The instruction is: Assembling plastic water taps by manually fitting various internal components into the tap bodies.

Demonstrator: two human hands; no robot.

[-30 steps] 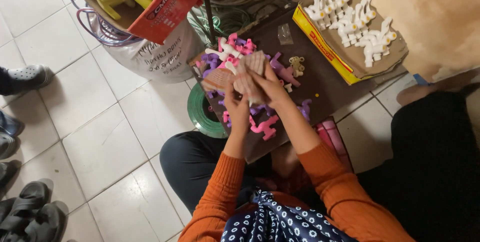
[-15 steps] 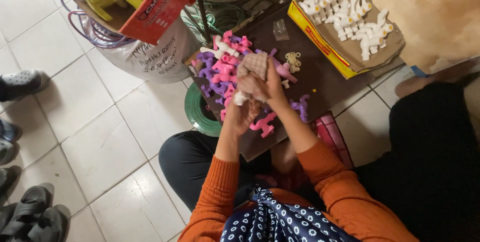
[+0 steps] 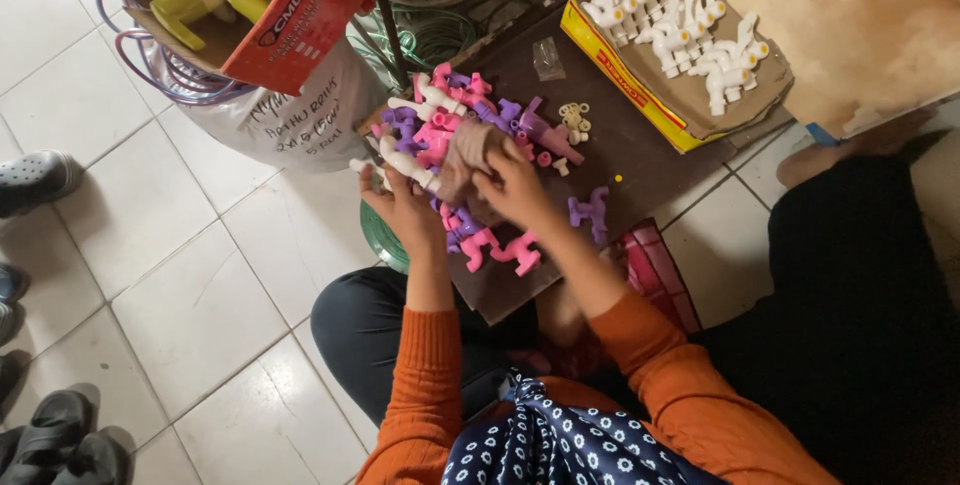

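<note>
Left hand: the left hand (image 3: 405,207) is curled round a white plastic tap (image 3: 408,167), fingers closed on its body, at the near-left edge of the pile.
Right hand: the right hand (image 3: 518,190) pinches a brownish cloth (image 3: 467,157) (bunched up against the tap's end).
Tap: sits between both hands, touching the cloth.
Pile: pink and purple taps (image 3: 470,130) heaped on the dark board (image 3: 640,160), just beyond the fingers.
Far side: white taps (image 3: 680,25) lined up in a yellow-edged box (image 3: 625,80), well apart.
</note>
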